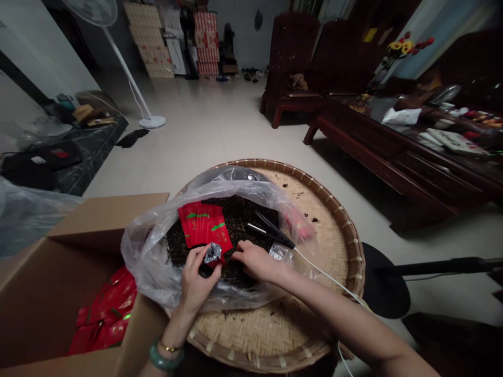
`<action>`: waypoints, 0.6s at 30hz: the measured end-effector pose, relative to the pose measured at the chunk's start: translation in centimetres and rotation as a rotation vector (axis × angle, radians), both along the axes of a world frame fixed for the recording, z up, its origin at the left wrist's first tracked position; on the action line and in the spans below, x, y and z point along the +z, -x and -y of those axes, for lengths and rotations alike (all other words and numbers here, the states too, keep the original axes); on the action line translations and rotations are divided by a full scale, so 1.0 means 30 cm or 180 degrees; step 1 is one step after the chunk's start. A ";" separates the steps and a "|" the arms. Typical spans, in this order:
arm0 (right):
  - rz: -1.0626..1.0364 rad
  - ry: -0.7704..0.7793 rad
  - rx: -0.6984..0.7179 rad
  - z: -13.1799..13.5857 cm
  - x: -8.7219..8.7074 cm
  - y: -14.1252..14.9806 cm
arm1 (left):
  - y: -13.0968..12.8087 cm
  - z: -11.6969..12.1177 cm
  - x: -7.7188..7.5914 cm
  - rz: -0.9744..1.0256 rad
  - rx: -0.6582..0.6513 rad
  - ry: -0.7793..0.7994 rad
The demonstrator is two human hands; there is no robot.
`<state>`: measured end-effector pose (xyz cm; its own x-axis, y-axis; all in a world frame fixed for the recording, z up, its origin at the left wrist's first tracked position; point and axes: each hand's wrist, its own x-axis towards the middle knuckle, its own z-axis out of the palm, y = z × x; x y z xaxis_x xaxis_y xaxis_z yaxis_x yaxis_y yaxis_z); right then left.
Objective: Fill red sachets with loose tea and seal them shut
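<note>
Gripping crinkled silver foil (214,253), the left hand (198,280) sits beside the right hand (257,262), half-closed on dark tea (236,225).

You look out over a pale, glossy floor (204,131) running back to a plain wall (243,36), where flattened cartons (159,57) and stacked red boxes (206,44) lean. On your left stands a white pedestal fan (129,73) beside a dark rug (94,157); on your right are dark wooden armchairs (293,47) and a long, cluttered wooden table (365,133). The light is dim.
</note>
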<state>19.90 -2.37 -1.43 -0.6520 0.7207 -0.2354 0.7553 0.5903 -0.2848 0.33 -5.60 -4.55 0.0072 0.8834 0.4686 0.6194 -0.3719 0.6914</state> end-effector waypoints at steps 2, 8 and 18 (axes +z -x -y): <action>-0.0003 -0.0056 -0.0103 0.001 -0.002 0.000 | 0.000 0.000 -0.002 -0.0006 0.0008 0.0014; -0.0232 0.0122 -0.0230 -0.003 -0.030 -0.008 | 0.000 0.000 -0.005 -0.0004 0.0014 0.0051; -0.3253 0.1696 -0.2019 -0.033 -0.075 -0.043 | 0.002 -0.001 -0.008 0.0017 0.0000 0.0031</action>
<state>21.19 -1.38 -3.67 -0.2893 0.9382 -0.1897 0.1643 -0.1466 -0.9755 0.27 -5.57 -4.78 0.0047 0.8879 0.4600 0.6156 -0.3651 0.6984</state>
